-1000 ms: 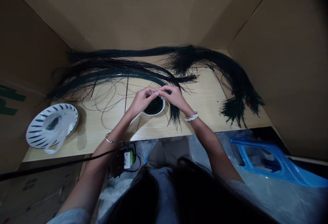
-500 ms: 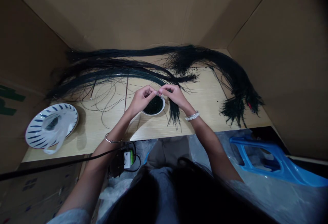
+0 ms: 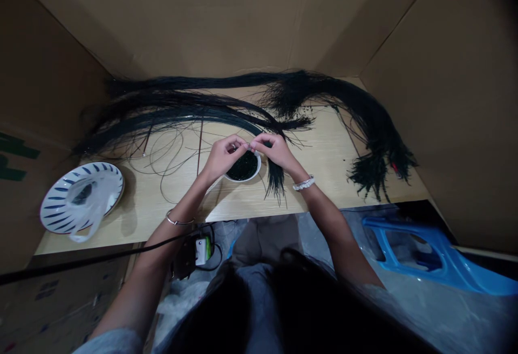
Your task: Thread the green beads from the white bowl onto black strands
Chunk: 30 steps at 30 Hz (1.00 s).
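Note:
My left hand (image 3: 225,154) and my right hand (image 3: 275,150) meet fingertip to fingertip, both pinched closed. Whatever lies between the fingers is too small to make out. Just below them stands a small white bowl (image 3: 259,166) holding many tiny dark green bits (image 3: 242,167). Right of the bowl, under my right hand, the frayed end of a dark strand bundle (image 3: 275,178) hangs toward the table's front edge. Long dark bundles (image 3: 190,107) of thin strands stretch across the table behind my hands.
A blue-striped white plate (image 3: 56,203) with a clear plastic bag (image 3: 91,203) sits at the left. Loose thin loops (image 3: 162,176) lie left of the bowl. A thick tasselled bundle (image 3: 376,127) curves down the right. Cardboard walls (image 3: 243,19) surround the table; a blue plastic stool (image 3: 457,265) stands below right.
Almost nothing differs; both hands stay pinched together over the bowl, with only a slight shift at the fingertips.

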Motion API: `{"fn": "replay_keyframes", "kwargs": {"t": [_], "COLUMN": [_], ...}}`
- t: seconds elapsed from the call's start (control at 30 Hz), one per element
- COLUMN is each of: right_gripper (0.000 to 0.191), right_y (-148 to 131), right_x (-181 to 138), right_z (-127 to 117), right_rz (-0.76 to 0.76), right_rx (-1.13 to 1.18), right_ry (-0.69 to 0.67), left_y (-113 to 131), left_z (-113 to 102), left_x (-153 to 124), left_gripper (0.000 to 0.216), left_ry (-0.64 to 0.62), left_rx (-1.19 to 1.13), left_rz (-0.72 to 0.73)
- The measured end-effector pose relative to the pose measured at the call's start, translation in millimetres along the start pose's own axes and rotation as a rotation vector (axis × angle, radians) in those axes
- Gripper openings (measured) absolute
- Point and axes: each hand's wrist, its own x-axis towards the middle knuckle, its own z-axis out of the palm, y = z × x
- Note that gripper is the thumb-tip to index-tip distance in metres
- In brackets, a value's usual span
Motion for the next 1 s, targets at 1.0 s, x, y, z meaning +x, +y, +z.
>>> {"fn": "replay_keyframes", "kwargs": {"t": [1.0], "right_gripper": [0.016], "right_y": [19], "right_x": [4], "right_z": [3], "right_rz": [-0.042], "right_rx": [-0.338], "right_ry": [-0.015], "left_y": [-7], "left_z": [-1], "left_x": [3], "left_gripper": [0.019], "left_ry": [0.035], "left_rx": [-0.026], "left_rz": [-0.010]}}
